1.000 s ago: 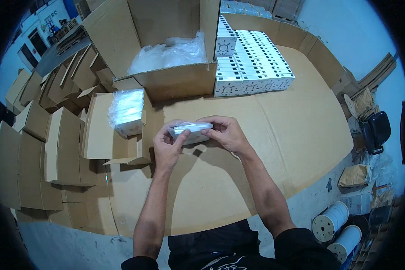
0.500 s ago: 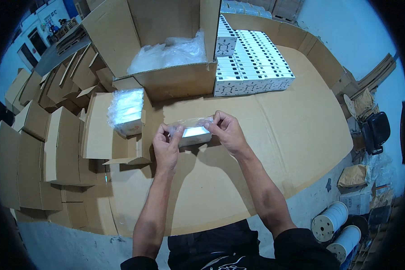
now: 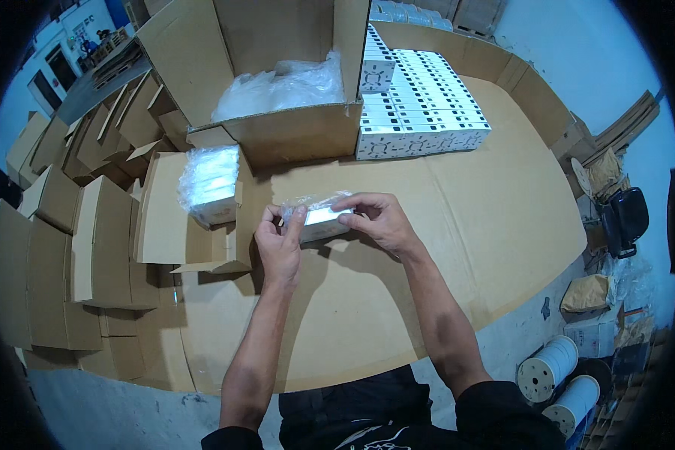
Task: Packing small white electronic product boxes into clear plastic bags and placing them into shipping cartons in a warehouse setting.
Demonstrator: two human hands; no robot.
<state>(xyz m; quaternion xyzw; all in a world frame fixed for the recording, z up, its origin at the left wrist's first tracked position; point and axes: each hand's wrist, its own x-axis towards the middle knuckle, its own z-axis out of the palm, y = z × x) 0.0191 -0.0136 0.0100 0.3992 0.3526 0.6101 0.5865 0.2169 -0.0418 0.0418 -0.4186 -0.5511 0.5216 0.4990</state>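
A small white box sits in a clear plastic bag just above or on the cardboard-covered table, in front of me. My left hand pinches the bag and the box's left end between thumb and fingers. At the right end, my right hand is closed with thumb and forefinger on the box's edge and the bag's film. Left of my hands, an open carton holds several white boxes wrapped in clear plastic.
A large open carton with clear plastic bags stands at the back. Beside it are rows of white boxes. Several folded cartons crowd the left side. Cable spools and a dark chair are at the right.
My right hand has shifted from holding up the bag's film to lying lower over the box's right end. The film has sunk onto the box. My left hand keeps its place.
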